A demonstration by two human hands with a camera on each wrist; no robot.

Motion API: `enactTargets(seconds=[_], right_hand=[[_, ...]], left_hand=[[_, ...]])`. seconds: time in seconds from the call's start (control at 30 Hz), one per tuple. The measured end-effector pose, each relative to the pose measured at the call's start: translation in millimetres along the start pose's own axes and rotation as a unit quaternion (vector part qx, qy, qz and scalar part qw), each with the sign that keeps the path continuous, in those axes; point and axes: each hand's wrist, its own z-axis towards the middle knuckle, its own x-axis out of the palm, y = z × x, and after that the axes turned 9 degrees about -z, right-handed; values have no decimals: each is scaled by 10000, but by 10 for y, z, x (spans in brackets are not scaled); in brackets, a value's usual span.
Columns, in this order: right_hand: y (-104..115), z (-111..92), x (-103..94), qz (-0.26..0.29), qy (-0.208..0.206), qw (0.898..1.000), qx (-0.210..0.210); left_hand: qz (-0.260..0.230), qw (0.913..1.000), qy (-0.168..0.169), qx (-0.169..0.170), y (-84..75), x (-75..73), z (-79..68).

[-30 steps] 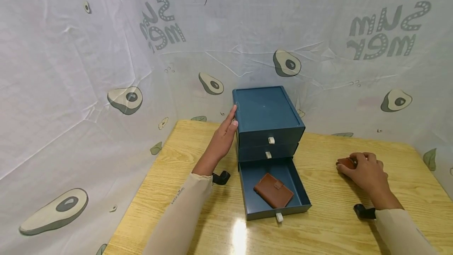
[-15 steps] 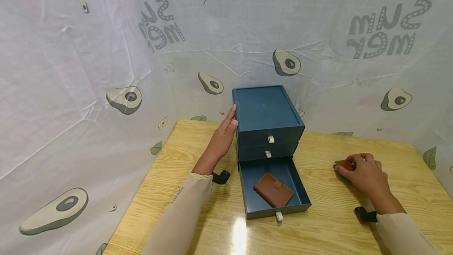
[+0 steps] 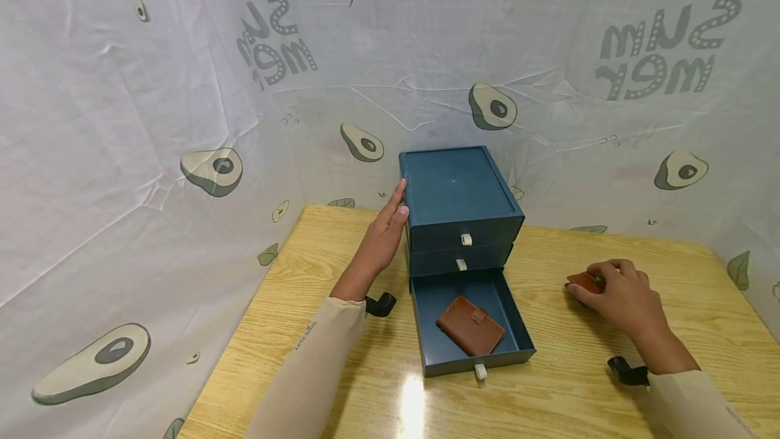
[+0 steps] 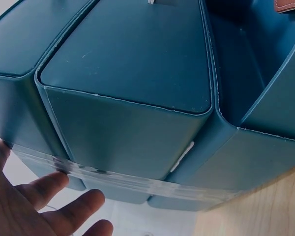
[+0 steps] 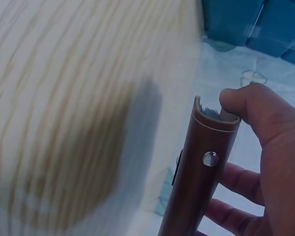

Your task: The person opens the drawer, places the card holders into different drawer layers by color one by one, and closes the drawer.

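Observation:
A blue three-drawer cabinet (image 3: 457, 188) stands at the back of the table, its lowest drawer (image 3: 518, 320) pulled out. Inside that drawer lies a brown leather notebook (image 3: 470, 326) with a strap clasp. Along the cabinet's left side, my left hand (image 3: 380, 239) rests with straight fingers; the left wrist view shows its fingertips (image 4: 96, 197) by the clear tape on that side. Off to the right, my right hand (image 3: 627, 297) holds a second brown leather notebook (image 5: 199, 172) between thumb and fingers, just above the table. Its spine, with a round metal rivet, faces the right wrist camera.
The wooden table (image 3: 548, 398) runs up to a pale curtain (image 3: 390, 53) printed with avocados, which hangs behind and to the left. White pull tabs (image 3: 481, 372) stick out from the drawer fronts. Both wrists wear black camera mounts (image 3: 627, 371).
My right hand has moved a little to the left, toward the cabinet, with the notebook in it. The left hand, cabinet and drawer stay as they were.

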Motion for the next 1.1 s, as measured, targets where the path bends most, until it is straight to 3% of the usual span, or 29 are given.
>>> enactTargets(seconds=[0.37,1.1], right_hand=[[268,-50,-86,-45,-176,9995,-240],[544,-134,-208,-98,-230,9977,-633]], left_hand=[[19,10000,23,-25,-1,-4,-4],[28,10000,3,-18,10,2,-3]])
